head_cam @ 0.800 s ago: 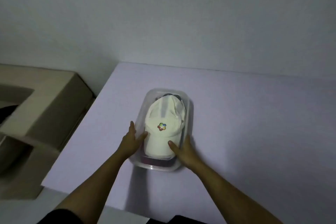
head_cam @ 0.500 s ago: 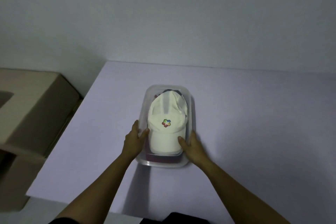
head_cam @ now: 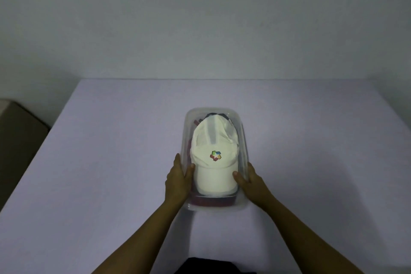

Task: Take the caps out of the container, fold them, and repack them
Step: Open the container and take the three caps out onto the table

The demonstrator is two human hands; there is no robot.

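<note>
A clear plastic container [head_cam: 245,140] stands in the middle of the table. A white cap [head_cam: 213,138] with a small coloured logo lies on top inside it, brim toward me. Under it show a red cap [head_cam: 209,201] at the near end and a dark cap [head_cam: 214,115] at the far end. My left hand [head_cam: 178,181] grips the container's left wall, fingers outside and thumb inside against the white brim. My right hand [head_cam: 252,182] holds the right wall the same way, its thumb at the brim's right edge.
The pale lilac table [head_cam: 111,162] runs back to a plain wall. A brown cardboard box [head_cam: 17,138] stands off the table's left edge. A dark garment [head_cam: 213,268] shows at the bottom edge of the view.
The view has swung right, so the cardboard box has slid almost out of frame. Both hands stay on the container's sides, with the thumbs a little further along the brim.
</note>
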